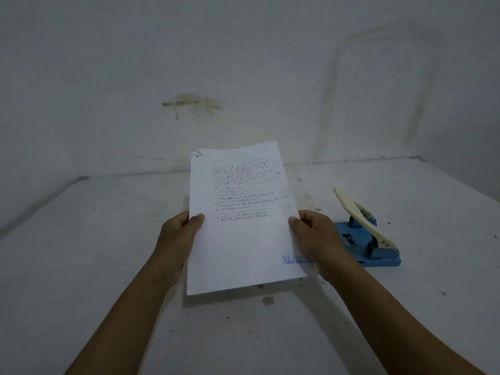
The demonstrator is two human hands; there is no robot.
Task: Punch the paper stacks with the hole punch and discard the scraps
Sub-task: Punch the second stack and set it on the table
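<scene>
A white paper stack (240,239) with printed and handwritten text and a blue stamp near its lower right corner is held up above the table. Two punched holes show along its right edge. My left hand (178,239) grips the left edge with the thumb on top. My right hand (316,239) grips the right edge the same way. The blue hole punch (365,244) with a cream lever raised stands on the table just right of my right hand, apart from the paper.
The white table (108,266) is speckled with small dark spots and a stain near the paper's lower edge. Stained white walls close it in at the back and on both sides.
</scene>
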